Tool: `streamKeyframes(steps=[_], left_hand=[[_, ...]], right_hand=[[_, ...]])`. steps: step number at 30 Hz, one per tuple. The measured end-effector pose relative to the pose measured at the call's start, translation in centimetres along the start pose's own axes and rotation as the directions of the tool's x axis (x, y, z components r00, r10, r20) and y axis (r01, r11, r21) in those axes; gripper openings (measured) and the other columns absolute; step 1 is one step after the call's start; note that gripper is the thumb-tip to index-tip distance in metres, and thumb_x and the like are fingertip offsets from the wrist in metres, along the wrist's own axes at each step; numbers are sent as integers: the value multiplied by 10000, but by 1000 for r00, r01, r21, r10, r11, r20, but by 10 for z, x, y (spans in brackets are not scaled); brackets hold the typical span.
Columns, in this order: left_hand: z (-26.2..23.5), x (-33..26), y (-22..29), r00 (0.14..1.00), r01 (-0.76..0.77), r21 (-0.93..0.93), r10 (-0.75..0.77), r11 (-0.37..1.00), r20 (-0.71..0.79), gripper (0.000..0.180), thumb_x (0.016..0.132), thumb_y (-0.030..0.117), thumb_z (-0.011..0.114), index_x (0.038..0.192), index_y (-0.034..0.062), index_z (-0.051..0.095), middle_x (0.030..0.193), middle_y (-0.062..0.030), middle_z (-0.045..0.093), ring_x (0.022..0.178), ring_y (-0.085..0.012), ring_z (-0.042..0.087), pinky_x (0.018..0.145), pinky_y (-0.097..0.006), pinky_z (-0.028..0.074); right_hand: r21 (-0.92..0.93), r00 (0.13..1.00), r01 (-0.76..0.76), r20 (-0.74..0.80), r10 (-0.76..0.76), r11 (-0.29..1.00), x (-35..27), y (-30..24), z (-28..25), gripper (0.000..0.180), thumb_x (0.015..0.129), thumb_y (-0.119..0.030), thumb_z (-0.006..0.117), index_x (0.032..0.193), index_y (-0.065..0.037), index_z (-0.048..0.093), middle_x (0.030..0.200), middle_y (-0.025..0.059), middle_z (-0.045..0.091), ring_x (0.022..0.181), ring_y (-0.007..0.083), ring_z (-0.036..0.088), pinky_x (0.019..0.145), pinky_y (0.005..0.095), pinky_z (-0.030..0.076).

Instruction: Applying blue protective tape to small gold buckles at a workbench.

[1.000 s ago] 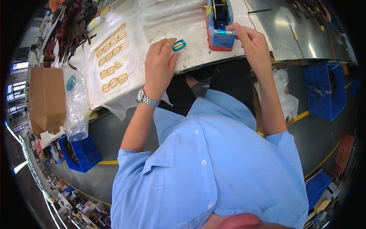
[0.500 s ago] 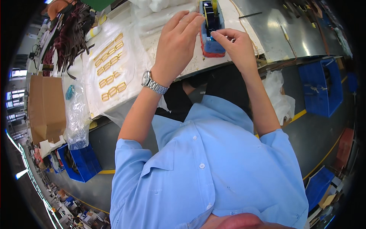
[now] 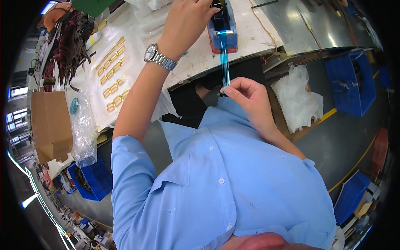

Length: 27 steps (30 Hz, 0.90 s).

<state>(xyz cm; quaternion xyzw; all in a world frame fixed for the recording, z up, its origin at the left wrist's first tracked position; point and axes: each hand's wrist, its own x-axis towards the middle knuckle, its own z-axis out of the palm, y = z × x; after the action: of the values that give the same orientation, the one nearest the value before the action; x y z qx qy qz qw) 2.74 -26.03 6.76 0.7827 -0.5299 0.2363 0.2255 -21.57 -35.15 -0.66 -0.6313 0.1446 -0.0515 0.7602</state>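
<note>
A strip of shiny blue tape (image 3: 225,62) runs taut from the tape dispenser (image 3: 233,40) down past the table's front edge. My right hand (image 3: 252,100) pinches its free end between thumb and fingers, close to my shirt. The dispenser has a blue body with a red base and stands at the bench's front edge. My left hand (image 3: 189,23), with a metal watch on the wrist, reaches to the dispenser's left side. Its thumb is stretched out against the dispenser's upper part, and the fingertips are partly cut off by the upper edge.
Rows of gold-coloured metal buckles (image 3: 111,71) lie on a white sheet at the left. Dark leather strips (image 3: 71,46) heap behind them. A cardboard box (image 3: 51,125) and a blue bin (image 3: 95,177) stand lower left. White plastic (image 3: 296,98) fills a box at the right.
My right hand has pulled down from the dispenser toward my body, drawing out a long strip of blue tape. My left hand has shifted up and slightly left.
</note>
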Motion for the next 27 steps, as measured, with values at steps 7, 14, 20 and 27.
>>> streamKeyframes(steps=[7,14,20,27], left_hand=[[7,-1,-7,1000,9,24,-8,1000,-16,291,987,133,688,1225,-34,670,1275,-231,681,1223,-402,605,1077,-462,498],[-42,-27,-4,966,236,-103,-245,966,-80,337,1011,129,680,1317,-13,687,1287,-227,702,1214,-394,653,1066,-464,520],[-144,-150,-73,826,539,-35,-536,842,-172,202,1001,153,770,1102,-19,796,921,-86,815,793,-127,760,743,-267,582],[-167,-247,-37,764,513,328,-596,793,246,101,948,101,758,1006,19,750,948,-106,754,838,-272,715,777,-377,572]], right_hand=[[-131,998,-26,50,32,991,4,20,-8,123,1025,-116,759,1003,3,732,930,-26,698,826,12,562,751,204,465],[-112,997,-7,73,16,994,7,31,-12,118,1025,-107,743,994,7,739,933,33,772,836,53,654,774,229,528],[-2,996,-2,86,2,1000,9,35,-20,128,1067,-110,689,1011,1,720,1042,120,819,848,77,689,792,242,540],[-112,984,28,180,-8,993,17,28,-44,126,1072,-104,683,1012,2,717,1010,116,813,822,79,686,809,248,555]])
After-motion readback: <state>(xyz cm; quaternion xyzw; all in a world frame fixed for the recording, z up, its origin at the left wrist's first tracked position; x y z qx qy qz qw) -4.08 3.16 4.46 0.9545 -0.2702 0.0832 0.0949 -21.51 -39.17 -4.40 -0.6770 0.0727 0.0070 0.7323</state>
